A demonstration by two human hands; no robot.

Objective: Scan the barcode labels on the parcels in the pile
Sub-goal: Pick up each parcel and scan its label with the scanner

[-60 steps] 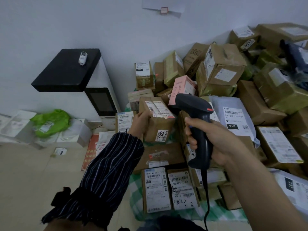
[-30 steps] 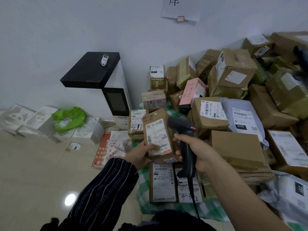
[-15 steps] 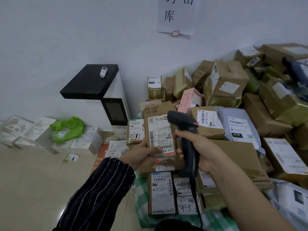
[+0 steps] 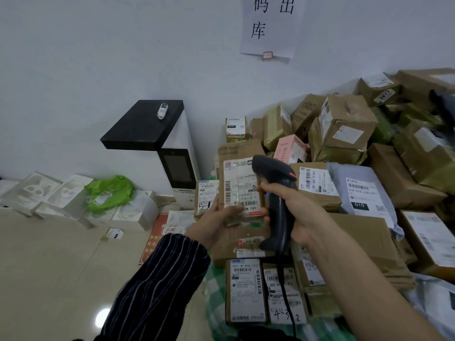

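Pale, bare wall (image 4: 123,57) fills the upper half of the head view, with a white paper sign (image 4: 270,25) bearing black characters stuck high on it. Beige floor tiles (image 4: 49,267) run along the left. Against the wall stands a white kiosk (image 4: 187,134) with a black top and a dark screen, and a small white device (image 4: 162,110) lies on that top. Left of it are flat white boxes (image 4: 37,193) and a green bag (image 4: 109,191).

The pile of parcels (image 4: 344,134) heaps up against the wall on the right: mostly brown cartons with white labels, a pink box (image 4: 290,147) and a grey mailer bag (image 4: 362,193) among them. Its near edge lies on a green checked cloth (image 4: 214,303).

In front of the pile, at the centre, the left hand (image 4: 216,225), in a dark striped sleeve (image 4: 160,279), grasps a brown carton (image 4: 240,153) from below. Its thumb is curled onto the front face and its fingers are hidden behind. The carton stands upright, raised off the pile, with its barcode label (image 4: 242,190) facing the camera and the printing upside down.

The right hand (image 4: 295,212) is clenched round the handle of a black scanner (image 4: 275,193), one finger wrapped across the front of the grip. The scanner's head sits just beside the label's upper right corner and overlaps it. Its cable (image 4: 285,291) hangs down over two labelled parcels lying flat on the cloth.
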